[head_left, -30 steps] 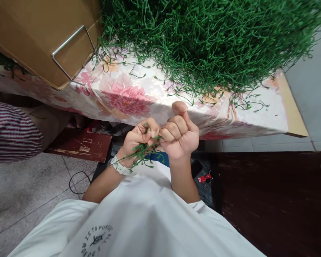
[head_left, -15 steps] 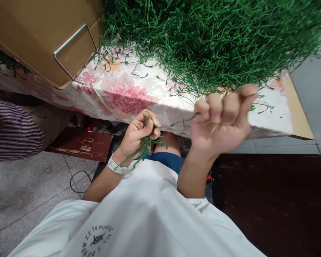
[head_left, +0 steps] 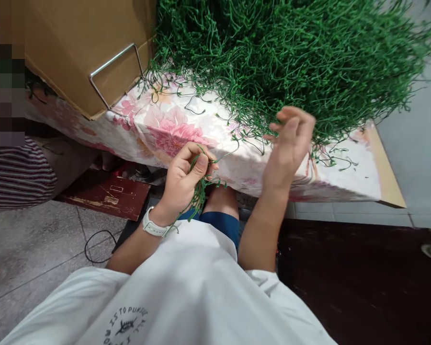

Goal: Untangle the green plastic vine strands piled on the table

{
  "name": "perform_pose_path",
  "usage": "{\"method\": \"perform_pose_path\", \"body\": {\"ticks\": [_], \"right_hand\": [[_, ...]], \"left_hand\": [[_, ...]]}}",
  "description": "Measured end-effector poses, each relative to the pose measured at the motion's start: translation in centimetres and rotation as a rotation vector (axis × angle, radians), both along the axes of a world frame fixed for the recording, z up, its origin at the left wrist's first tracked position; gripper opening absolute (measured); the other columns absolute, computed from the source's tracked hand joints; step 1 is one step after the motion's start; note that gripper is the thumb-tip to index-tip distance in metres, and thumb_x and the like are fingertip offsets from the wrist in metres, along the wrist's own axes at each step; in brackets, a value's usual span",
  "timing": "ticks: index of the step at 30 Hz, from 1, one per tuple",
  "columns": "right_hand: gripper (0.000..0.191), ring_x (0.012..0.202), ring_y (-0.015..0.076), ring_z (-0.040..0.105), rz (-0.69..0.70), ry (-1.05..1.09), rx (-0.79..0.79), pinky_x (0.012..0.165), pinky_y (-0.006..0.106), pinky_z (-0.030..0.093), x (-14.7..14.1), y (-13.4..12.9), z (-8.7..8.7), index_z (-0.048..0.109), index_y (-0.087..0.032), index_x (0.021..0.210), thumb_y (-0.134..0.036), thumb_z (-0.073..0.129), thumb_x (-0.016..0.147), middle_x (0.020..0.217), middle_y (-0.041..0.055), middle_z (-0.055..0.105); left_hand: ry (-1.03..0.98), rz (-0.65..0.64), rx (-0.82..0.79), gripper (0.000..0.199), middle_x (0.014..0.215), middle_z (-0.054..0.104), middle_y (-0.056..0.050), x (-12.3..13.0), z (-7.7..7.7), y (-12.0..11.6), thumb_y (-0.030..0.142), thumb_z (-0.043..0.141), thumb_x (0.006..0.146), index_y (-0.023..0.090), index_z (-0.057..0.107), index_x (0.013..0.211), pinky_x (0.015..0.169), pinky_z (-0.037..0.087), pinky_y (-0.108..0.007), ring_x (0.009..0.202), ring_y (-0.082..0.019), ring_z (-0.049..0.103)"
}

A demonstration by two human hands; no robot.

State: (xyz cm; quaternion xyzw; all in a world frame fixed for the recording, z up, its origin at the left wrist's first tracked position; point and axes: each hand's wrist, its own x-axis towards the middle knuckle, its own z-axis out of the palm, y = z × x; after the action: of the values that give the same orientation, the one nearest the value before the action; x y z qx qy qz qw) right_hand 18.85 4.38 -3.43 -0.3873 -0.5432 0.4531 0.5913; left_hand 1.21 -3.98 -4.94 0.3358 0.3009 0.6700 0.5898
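Note:
In the head view my left hand [head_left: 185,179] is closed, thumb pressed on the fingers, around a small bunch of thin green plastic stems [head_left: 198,197]. The stems hang below the hand toward the white wristband, and one thin stem sticks out to the right above the cloth. My right hand [head_left: 290,143] is raised at the near edge of a big heap of green plastic stems [head_left: 290,62]. Its fingers are apart and partly bent, and I see nothing held in them. The fingertips overlap the heap, so contact with it is unclear.
The heap lies on a table with a flowered cloth [head_left: 175,134], loose stems along its front. At left stands a cardboard box [head_left: 89,52] with a metal wire frame [head_left: 111,62] against it. Another person in striped clothing [head_left: 17,172] sits at far left. A dark brown surface [head_left: 359,278] lies at right.
My right hand has turned and moved left toward the heap, its fingers loosening from a curl. The stem running between both hands now extends only from my left hand. The view has shifted slightly.

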Motion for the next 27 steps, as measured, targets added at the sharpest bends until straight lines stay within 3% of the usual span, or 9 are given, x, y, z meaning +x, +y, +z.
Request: {"method": "perform_pose_path", "body": {"ticks": [4,8,11,14,17,19,21,24,27], "right_hand": [[0.038,0.095,0.0165,0.069,-0.101,0.052,0.013,0.071,0.027,0.055,-3.9,-4.0,-2.4,0.059,-0.029,0.107,-0.065,0.05,0.099,0.099,0.0028,0.065],[0.033,0.075,0.0143,0.063,-0.02,0.347,-0.116,0.069,0.028,0.055,-6.2,-5.6,-2.4,0.057,-0.029,0.104,-0.061,0.056,0.097,0.081,-0.0014,0.058],[0.028,0.05,0.0113,0.038,0.064,0.524,-0.187,0.054,0.023,0.046,-5.8,-5.8,-1.3,0.055,-0.027,0.092,-0.054,0.063,0.097,0.059,-0.0085,0.03],[0.026,0.044,0.0112,0.01,0.175,0.641,-0.287,0.04,0.021,0.026,-4.8,-5.9,-0.9,0.055,-0.027,0.088,-0.049,0.06,0.102,0.055,-0.011,0.01],[0.024,0.046,0.0111,-0.003,0.273,0.731,-0.379,0.036,0.021,0.01,-3.5,-6.0,-1.5,0.055,-0.027,0.089,-0.046,0.058,0.104,0.055,-0.0116,0.003],[0.022,0.047,0.0105,-0.006,0.298,0.779,-0.37,0.035,0.021,0.004,-2.3,-6.0,-2.1,0.056,-0.027,0.09,-0.044,0.062,0.102,0.054,-0.0123,0.002],[0.021,0.048,0.0098,-0.006,0.262,0.788,-0.304,0.035,0.022,0.002,-0.8,-5.9,-2.3,0.059,-0.027,0.091,-0.044,0.067,0.099,0.054,-0.0128,0.003],[0.023,0.049,0.0103,-0.004,0.129,0.685,-0.146,0.037,0.025,0.004,1.5,-5.4,-1.5,0.063,-0.028,0.09,-0.049,0.069,0.096,0.055,-0.0119,0.005],[0.027,0.047,0.0141,0.012,0.095,0.41,-0.038,0.043,0.031,0.016,3.0,-3.7,0.5,0.066,-0.034,0.087,-0.059,0.073,0.089,0.054,-0.0088,0.011]], "left_hand": [[0.049,0.045,0.025,0.034,0.08,0.067,0.0,0.7,-0.3,0.1,0.044,0.087,0.081,0.018,0.065,0.081,0.064,0.049,-0.021,0.067,-0.009,0.06],[0.156,0.051,0.026,0.032,0.08,0.066,0.0,1.1,-1.2,0.0,0.046,0.084,0.084,0.019,0.067,0.081,0.07,0.049,-0.022,0.073,-0.011,0.06],[0.231,0.062,0.025,0.033,0.077,0.062,0.0,1.2,-1.8,-0.2,0.047,0.082,0.085,0.019,0.067,0.079,0.072,0.046,-0.023,0.074,-0.012,0.056],[0.236,-0.012,0.032,0.033,0.078,0.061,-0.001,1.1,-2.1,-0.4,0.045,0.083,0.085,0.018,0.067,0.076,0.075,0.046,-0.024,0.076,-0.012,0.054],[0.002,-0.173,-0.074,0.034,0.075,0.058,-0.002,0.5,-1.7,-0.2,0.038,0.084,0.083,0.017,0.061,0.07,0.076,0.049,-0.025,0.075,-0.014,0.055],[-0.241,-0.17,-0.195,0.034,0.07,0.052,0.0,-0.5,-0.9,0.3,0.03,0.075,0.089,0.018,0.052,0.067,0.071,0.051,-0.025,0.069,-0.012,0.054],[-0.366,-0.058,-0.264,0.032,0.066,0.047,0.002,-1.7,-0.1,1.0,0.022,0.058,0.098,0.018,0.049,0.068,0.063,0.05,-0.022,0.06,-0.01,0.051],[-0.326,0.05,-0.275,0.035,0.063,0.049,0.003,-3.1,0.7,1.9,0.017,0.04,0.106,0.019,0.058,0.076,0.052,0.043,-0.018,0.05,-0.007,0.047],[-0.313,0.031,-0.312,0.029,0.068,0.056,0.003,-3.1,0.9,2.2,0.021,0.048,0.106,0.019,0.062,0.08,0.051,0.045,-0.018,0.049,-0.006,0.052]]}}
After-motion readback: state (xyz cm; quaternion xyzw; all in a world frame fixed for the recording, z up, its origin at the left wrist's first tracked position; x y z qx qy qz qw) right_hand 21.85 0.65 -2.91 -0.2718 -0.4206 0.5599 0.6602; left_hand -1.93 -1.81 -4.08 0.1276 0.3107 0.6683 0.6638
